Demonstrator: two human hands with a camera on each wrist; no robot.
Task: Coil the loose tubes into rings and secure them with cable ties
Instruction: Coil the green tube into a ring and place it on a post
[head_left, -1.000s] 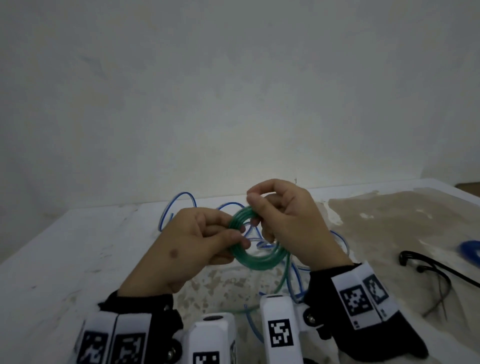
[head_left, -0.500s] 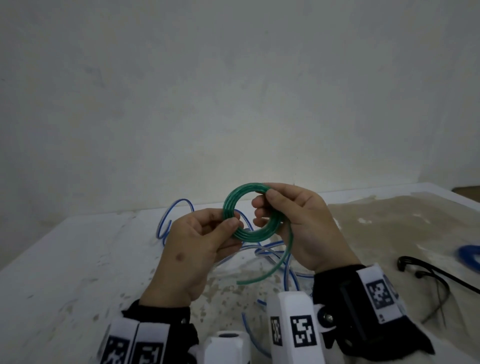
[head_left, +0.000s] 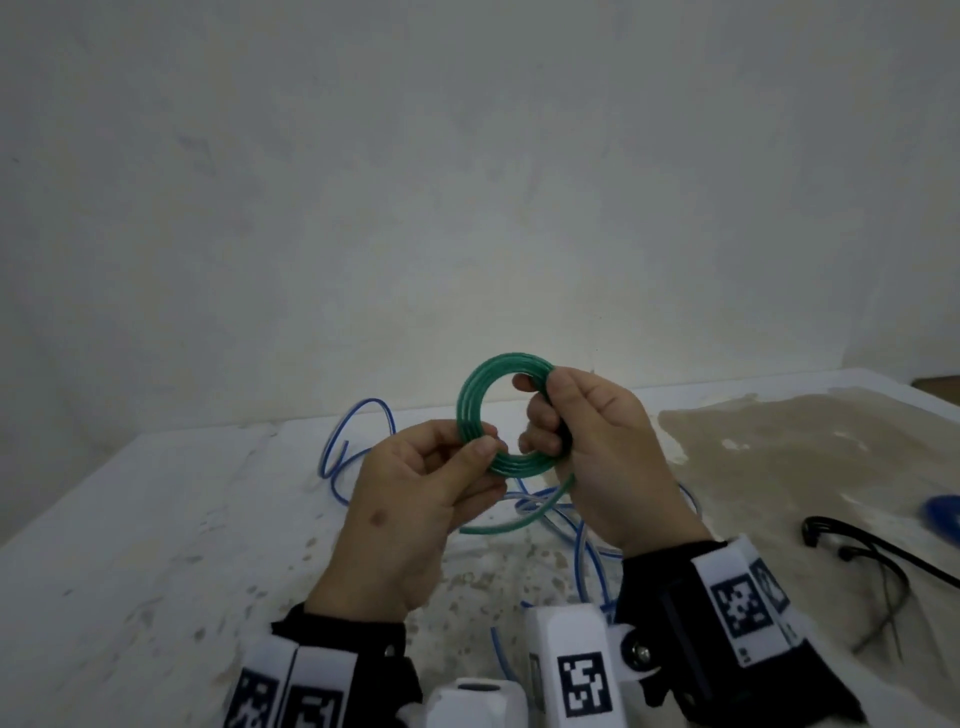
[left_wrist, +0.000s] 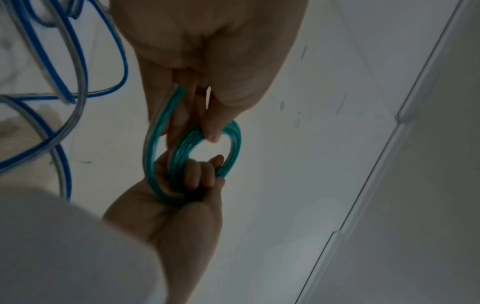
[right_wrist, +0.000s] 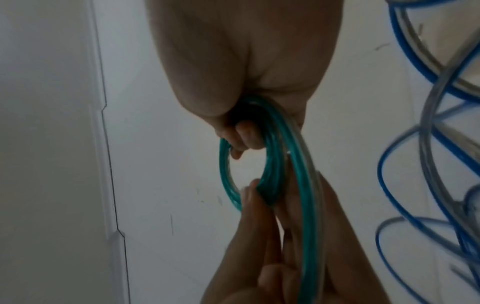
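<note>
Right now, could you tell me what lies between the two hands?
The green tube coil, which the left hand pinches at its lower left and the right hand grips on its right; the head view shows it.

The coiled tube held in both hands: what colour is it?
Green, translucent: the coiled tube shows best in the head view.

- The green tube coil (head_left: 501, 415) has come up off the level of the table — a second ago it sat low between the hands, now it stands nearly upright, its opening facing us.
- The right hand (head_left: 605, 452) has shifted to the coil's right side.
- The left hand (head_left: 415, 499) now pinches its lower left — the loose tail hangs free below.
</note>
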